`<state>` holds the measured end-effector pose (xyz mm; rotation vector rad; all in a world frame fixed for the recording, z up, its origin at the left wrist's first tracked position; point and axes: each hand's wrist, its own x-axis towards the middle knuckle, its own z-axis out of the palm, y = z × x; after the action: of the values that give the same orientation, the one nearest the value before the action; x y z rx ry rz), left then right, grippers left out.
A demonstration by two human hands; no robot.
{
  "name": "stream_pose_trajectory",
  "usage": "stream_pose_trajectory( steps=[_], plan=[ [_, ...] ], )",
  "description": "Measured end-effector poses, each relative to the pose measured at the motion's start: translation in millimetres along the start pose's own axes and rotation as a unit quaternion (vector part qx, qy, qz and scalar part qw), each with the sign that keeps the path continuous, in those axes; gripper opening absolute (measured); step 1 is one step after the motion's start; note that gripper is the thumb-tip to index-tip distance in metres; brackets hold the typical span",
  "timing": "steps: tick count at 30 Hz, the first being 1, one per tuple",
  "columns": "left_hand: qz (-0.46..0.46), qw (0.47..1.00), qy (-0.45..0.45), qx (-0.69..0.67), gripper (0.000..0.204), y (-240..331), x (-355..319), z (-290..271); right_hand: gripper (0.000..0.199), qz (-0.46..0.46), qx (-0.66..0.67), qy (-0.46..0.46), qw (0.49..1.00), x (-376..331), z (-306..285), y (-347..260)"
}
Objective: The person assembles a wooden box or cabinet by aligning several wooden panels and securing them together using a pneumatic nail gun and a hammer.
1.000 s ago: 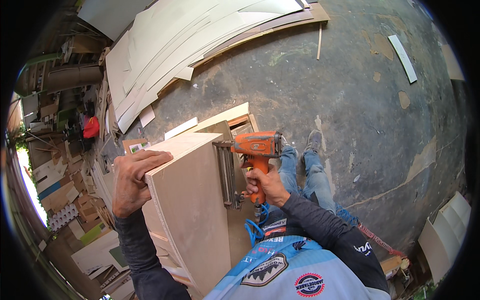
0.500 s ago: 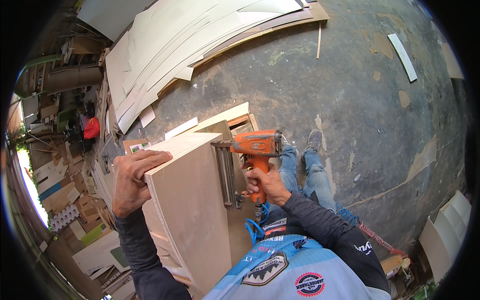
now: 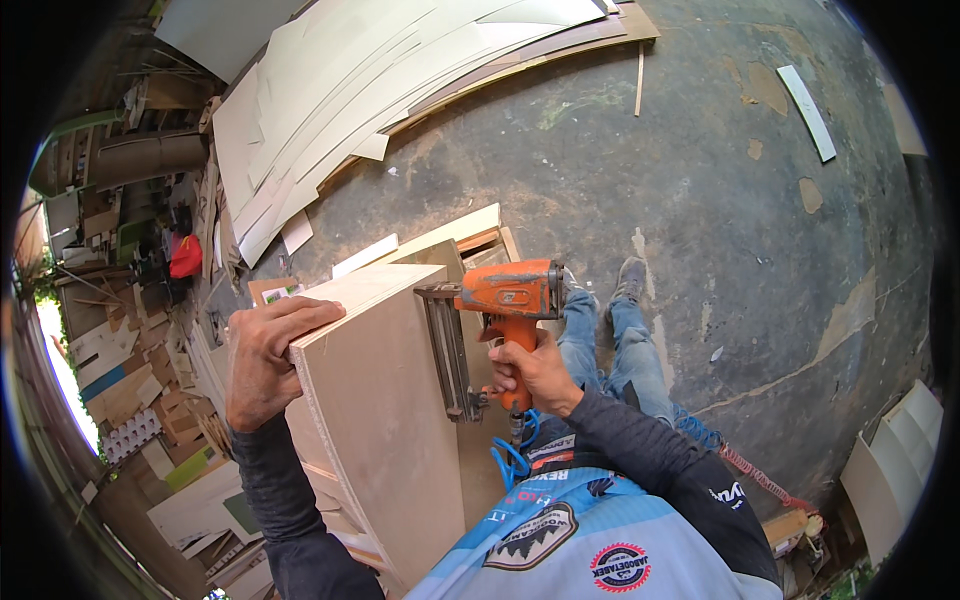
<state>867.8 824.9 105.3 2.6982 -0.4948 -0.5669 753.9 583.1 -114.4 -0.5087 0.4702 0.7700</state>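
My right hand is wrapped round the handle of an orange pneumatic nail gun. The gun's nose rests at the face of a pale plywood panel, close to its far end, and its dark magazine runs down along that face. A blue air hose curls from the base of the handle. On the panel's other side, my left hand grips the top edge near the corner, fingers laid over it. The panel stands upright as part of a wooden box or cabinet; the gun's exact contact spot is partly hidden.
A wide stack of white sheets lies on the concrete floor ahead. Wood offcuts clutter the left side. A white strip lies at the far right, curved panels lean at the right edge, and a coiled hose trails behind my right arm.
The nail gun has shifted slightly left, bringing its nose up against the panel's face. My left hand keeps its grip on the panel's edge.
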Motion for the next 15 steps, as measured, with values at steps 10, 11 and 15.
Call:
stream_pose_trajectory(
  steps=[10,11,15],
  plan=[
    [0.014,1.000,-0.002,0.020,0.040,-3.7,1.6,0.8,0.032,-0.017,-0.043,-0.034,0.998,-13.0,16.5,-10.4],
    [0.014,1.000,-0.002,0.021,0.040,-3.4,1.6,0.7,0.032,-0.017,-0.041,-0.035,0.998,-12.8,16.3,-10.0],
    [0.021,0.999,0.003,0.026,0.039,-3.2,1.9,1.0,0.031,-0.017,-0.036,-0.029,0.999,-11.9,15.8,-9.5]
  ],
)
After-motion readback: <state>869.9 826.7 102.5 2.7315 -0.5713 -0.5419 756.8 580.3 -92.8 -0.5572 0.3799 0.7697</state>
